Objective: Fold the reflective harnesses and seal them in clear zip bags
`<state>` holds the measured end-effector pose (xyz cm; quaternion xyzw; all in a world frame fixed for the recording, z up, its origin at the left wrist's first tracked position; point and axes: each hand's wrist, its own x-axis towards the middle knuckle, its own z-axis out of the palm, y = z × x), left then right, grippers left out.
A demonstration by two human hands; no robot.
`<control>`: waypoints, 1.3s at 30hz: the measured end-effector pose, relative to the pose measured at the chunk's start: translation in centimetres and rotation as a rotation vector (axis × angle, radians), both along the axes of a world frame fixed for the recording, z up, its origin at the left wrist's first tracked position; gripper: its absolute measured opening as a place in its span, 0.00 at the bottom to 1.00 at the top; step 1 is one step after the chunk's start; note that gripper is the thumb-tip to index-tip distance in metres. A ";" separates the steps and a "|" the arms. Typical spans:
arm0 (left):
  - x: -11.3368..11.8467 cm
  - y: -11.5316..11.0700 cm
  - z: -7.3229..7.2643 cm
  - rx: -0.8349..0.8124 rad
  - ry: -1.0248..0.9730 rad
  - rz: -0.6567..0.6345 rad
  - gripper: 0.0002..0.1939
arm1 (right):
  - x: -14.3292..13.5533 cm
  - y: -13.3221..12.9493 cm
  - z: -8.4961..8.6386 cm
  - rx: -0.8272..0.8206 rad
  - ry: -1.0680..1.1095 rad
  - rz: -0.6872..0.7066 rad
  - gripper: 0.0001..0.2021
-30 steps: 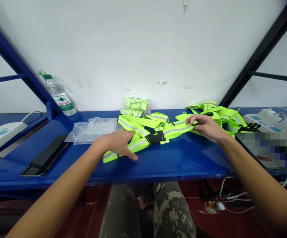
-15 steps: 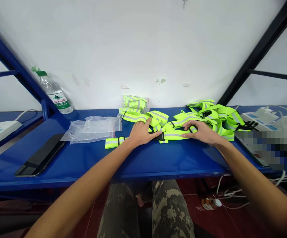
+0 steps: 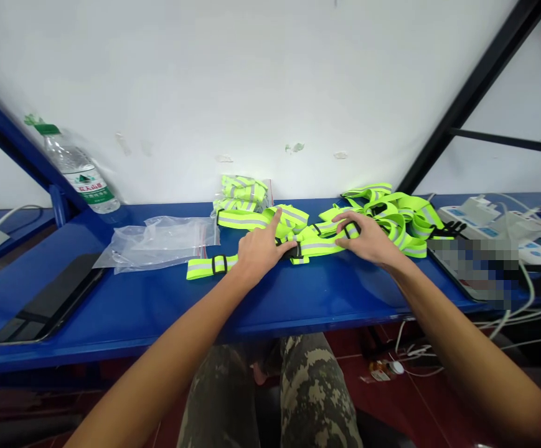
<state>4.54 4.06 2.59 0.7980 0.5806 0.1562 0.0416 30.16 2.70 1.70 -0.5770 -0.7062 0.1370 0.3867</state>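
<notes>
Neon-yellow reflective straps (image 3: 319,247) with silver stripes lie across the blue table. Over their middle, my left hand (image 3: 258,252) has its index finger stretched out, its thumb at a black buckle (image 3: 293,251) and its other fingers curled round the strap, partly hidden. My right hand (image 3: 368,239) pinches the same strap beside a black slider (image 3: 352,230). The strap's left end, with another black slider (image 3: 220,264), sticks out past my left wrist. A tangled pile of similar straps (image 3: 405,218) lies behind and right of my right hand.
A clear bag of folded straps (image 3: 244,193) stands by the wall. Flat plastic bags (image 3: 158,242), a black phone (image 3: 53,305) and a water bottle (image 3: 83,171) are on the left. Power strips (image 3: 522,236) and white cables (image 3: 526,292) crowd the right. The table's front edge (image 3: 298,326) is near.
My left index finger now points up and out, with the other fingers more curled. My right hand keeps its pinch on the strap. The whole view has shifted slightly.
</notes>
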 end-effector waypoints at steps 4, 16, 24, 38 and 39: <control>-0.7 0.7 -0.6 -0.056 -0.432 -0.142 0.30 | -1.7 -0.2 0.6 0.177 -0.163 -0.036 0.21; -0.7 0.7 -0.2 -0.614 -1.095 -0.341 0.28 | -9.0 -1.2 -1.0 0.415 -0.451 0.152 0.23; -2.8 0.6 0.1 -0.672 -1.066 -0.221 0.14 | -7.6 -1.2 -1.9 0.538 -0.441 0.087 0.17; -4.1 0.6 -1.6 -0.218 -0.643 -0.240 0.09 | -7.8 -1.6 -3.3 0.485 -0.366 0.133 0.18; -4.0 0.6 -1.8 -0.211 -0.638 -0.238 0.12 | -7.8 -1.6 -3.4 0.509 -0.411 0.129 0.18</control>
